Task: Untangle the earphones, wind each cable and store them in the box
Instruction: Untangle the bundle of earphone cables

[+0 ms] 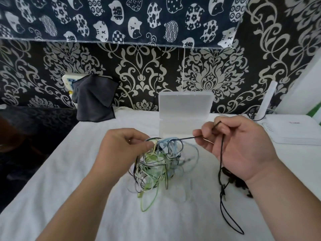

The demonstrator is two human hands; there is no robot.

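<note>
Pinches a black cable (221, 162) in the right grip (239, 145), thumb and forefinger closed on it, the other fingers curled, palm toward the camera, wrist held above the tabletop (69, 188). Holds the left grip (121, 146) knuckles-up at the upper left of the tangle of earphones (156, 166), fingertips curled in and pinching strands there, forearm reaching in from the near left.

Shows the tangle as a loose heap of thin cables, pale blue, light green, yellowish, white and black, looped over and through one another. Held up at the top by the left grip, spread on the white cover lower down, with one green loop trailing toward the near edge. Shows the black cable as a thin dark cord: stretched straight from the top of the tangle rightward to the right fingertips, bent over the forefinger, then hanging across the palm down to the tabletop and ending in a long loop at the near right. Cannot tell what the dark lump under the right wrist is.

Finds the tangle between the two grips, touching the left one and joined to the right one only by the taut black strand. Finds the box (185, 105), translucent, lid standing open, just beyond the tangle on the far side. Finds a dark grey cloth (93, 100) at the far left and a flat white device (295, 131) at the far right, both well apart from the tangle.
</note>
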